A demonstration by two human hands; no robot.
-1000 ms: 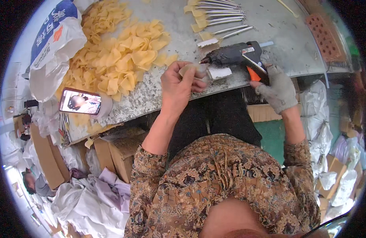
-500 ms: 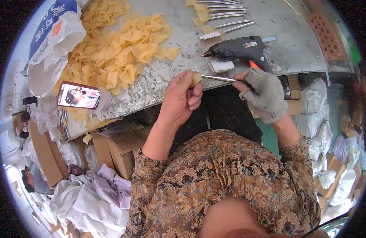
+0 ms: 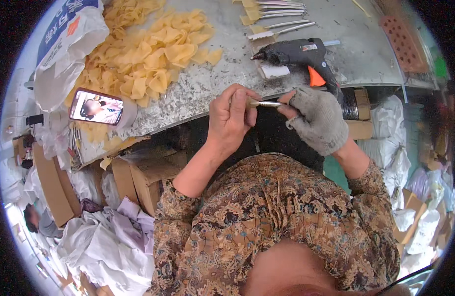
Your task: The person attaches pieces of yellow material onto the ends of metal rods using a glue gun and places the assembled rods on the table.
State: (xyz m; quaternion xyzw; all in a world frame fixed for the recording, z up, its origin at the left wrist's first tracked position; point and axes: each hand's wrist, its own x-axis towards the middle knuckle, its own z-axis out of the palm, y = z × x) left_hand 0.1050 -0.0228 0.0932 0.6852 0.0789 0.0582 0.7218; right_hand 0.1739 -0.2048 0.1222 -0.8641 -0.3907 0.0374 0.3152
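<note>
A thin silvery rod point(image 3: 270, 104) lies level between my two hands, just off the table's near edge. My left hand point(image 3: 231, 117), bare, is closed around its left end, where a small bit of the yellow sheet piece point(image 3: 252, 102) shows at the fingertips. In a grey fingerless glove, my right hand point(image 3: 316, 118) pinches the rod's other end. Beyond the hands, a black glue gun point(image 3: 299, 53) with an orange trigger rests on the table, its nozzle to the left over a small white block point(image 3: 275, 72).
Thin yellow pieces point(image 3: 163, 54) are heaped at the table's left, beside a white-and-blue bag point(image 3: 69, 44). A phone point(image 3: 96, 107) leans near the front edge. Finished-looking silvery rods with yellow ends point(image 3: 282, 14) lie at the back. A brown perforated block point(image 3: 404, 44) sits far right; cardboard boxes point(image 3: 151, 177) stand below.
My hands have drawn closer together along the rod, so less of it shows. The left fingers now cover most of the yellow piece. The view has shifted slightly.
</note>
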